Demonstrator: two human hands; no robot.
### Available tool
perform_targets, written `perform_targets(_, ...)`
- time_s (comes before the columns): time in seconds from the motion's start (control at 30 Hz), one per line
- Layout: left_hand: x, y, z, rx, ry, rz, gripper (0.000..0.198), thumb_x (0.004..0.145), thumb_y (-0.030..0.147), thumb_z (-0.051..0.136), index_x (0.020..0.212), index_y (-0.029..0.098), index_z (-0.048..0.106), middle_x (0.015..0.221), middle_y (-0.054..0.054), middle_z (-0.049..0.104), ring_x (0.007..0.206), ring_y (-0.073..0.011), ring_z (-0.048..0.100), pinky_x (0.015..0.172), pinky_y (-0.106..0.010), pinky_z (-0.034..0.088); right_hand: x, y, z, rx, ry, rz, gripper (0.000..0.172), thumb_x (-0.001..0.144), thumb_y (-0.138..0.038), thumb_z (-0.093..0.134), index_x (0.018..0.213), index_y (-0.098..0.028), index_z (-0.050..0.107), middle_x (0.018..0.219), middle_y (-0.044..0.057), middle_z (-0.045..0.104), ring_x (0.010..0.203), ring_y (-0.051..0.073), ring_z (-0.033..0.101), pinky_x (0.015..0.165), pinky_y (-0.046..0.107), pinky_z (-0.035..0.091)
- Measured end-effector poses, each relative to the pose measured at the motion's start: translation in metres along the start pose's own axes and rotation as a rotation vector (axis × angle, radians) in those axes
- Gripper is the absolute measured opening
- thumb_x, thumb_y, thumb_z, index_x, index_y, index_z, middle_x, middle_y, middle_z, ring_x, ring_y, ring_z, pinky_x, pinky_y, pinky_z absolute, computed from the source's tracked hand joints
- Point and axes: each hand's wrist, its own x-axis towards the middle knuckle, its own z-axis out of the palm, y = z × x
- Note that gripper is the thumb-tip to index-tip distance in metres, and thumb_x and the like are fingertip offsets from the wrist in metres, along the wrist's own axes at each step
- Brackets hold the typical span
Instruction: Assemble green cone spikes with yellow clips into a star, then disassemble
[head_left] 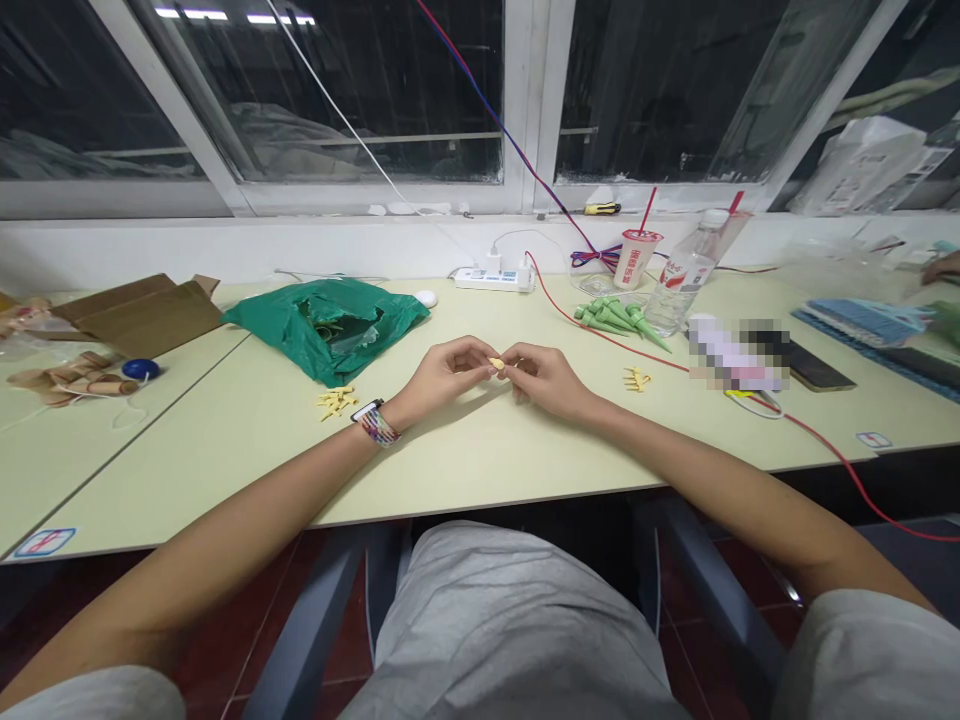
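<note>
A small yellow piece is pinched in the middle of the table, above its surface. My left hand grips it from the left between thumb and fingertips. From the other side the thumb and forefinger of my right hand close on the same piece. Its exact kind is too small to make out. A loose pile of small yellow pieces lies by my left wrist. Beyond my right hand is a smaller cluster of yellow pieces.
An opened green plastic bag lies at the back left. Green cone-shaped pieces lie near a water bottle and a lidded cup. A red cable crosses the right side. Wooden toys and cardboard lie far left.
</note>
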Motion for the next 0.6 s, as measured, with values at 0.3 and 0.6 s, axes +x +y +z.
perform_targets(0.3,-0.0019,0.0000,0.0017,0.197,0.061,0.091,0.035,0.093,0.054,0.079,0.098,0.020,0.079,0.100,-0.009,0.078,0.086,-0.0203,0.074,0.079,-0.033,0.060,-0.0032,0.0005,-0.0068,-0.347,0.040,-0.228,0.028,0.102,-0.047,0.059,0.090,-0.022,0.065,0.085,0.003,0.069,0.068,0.016,0.060,0.068,0.032,0.046)
perform_targets(0.6,-0.0053,0.0056,-0.0015,0.448,0.052,0.433,0.021,0.102,0.038,0.071,0.113,0.021,0.078,0.097,-0.007,0.074,0.083,-0.0176,0.072,0.080,-0.032,0.059,0.0022,-0.0039,-0.0094,0.245,-0.143,0.185,0.029,0.092,-0.045,0.068,0.081,-0.019,0.066,0.067,-0.002,0.062,0.048,0.010,0.055,0.047,0.025,0.042)
